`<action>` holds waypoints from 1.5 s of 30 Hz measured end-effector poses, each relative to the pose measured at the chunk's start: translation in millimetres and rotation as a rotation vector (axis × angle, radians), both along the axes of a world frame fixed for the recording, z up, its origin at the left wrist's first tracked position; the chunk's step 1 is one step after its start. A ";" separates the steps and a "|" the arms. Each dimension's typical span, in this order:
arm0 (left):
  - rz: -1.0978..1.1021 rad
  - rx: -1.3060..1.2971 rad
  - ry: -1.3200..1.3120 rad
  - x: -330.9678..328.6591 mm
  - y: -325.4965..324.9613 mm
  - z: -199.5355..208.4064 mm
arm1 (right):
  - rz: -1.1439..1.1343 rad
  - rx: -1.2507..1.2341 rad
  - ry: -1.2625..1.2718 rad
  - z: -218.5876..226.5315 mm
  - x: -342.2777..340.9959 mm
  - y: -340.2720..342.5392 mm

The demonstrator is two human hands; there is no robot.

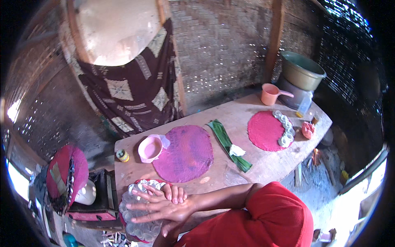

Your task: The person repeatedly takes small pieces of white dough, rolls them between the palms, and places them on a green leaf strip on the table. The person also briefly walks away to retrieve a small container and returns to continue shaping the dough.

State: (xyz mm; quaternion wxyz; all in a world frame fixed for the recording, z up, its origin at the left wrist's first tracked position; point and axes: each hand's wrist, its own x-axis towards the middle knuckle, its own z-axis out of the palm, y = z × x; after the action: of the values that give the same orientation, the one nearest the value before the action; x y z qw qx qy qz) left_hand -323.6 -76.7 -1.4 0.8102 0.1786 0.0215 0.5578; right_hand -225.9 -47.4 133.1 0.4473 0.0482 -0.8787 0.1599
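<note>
My right hand point(164, 210) reaches leftward with its fingers spread over round, translucent discs point(140, 228) laid close together on a red-pink round mat point(121, 206). Whether its fingers press on the discs I cannot tell. From below comes my left arm; the curled fingers of my left hand point(175, 194) show over the far side of my right hand, near the wrist. They appear wrapped round it, and the left palm is hidden. Just beyond the hands lies a purple round mat point(185, 154), with a pink bowl point(149, 149) at its left edge.
Farther right on the wooden table point(230, 107) are a green leaf strip point(225, 142) with a white cloth-like piece point(237, 150), a red mat point(263, 131) edged with pale discs point(284, 125), a pink dipper point(270, 94) and a large basin point(302, 72). A small jar point(122, 155) stands left.
</note>
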 end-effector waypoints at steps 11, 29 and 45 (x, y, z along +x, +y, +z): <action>-0.094 -0.037 0.015 29.1 -14.2 -19.5 | -0.122 -0.081 -0.113 -5.0 36.2 -33.5; 0.335 0.005 0.003 121.3 -90.6 -62.2 | 0.040 -0.457 0.138 -70.3 63.5 -99.5; -0.008 0.958 -1.140 233.2 -152.2 -96.7 | 0.726 -0.455 -0.274 -191.5 180.0 -153.5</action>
State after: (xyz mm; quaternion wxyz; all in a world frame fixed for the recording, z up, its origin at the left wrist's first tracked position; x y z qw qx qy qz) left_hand -90.4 -228.9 -98.1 0.5309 0.1954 -0.6484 0.5094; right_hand -46.0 -200.9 -58.4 0.2410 0.2321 -0.7985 0.5004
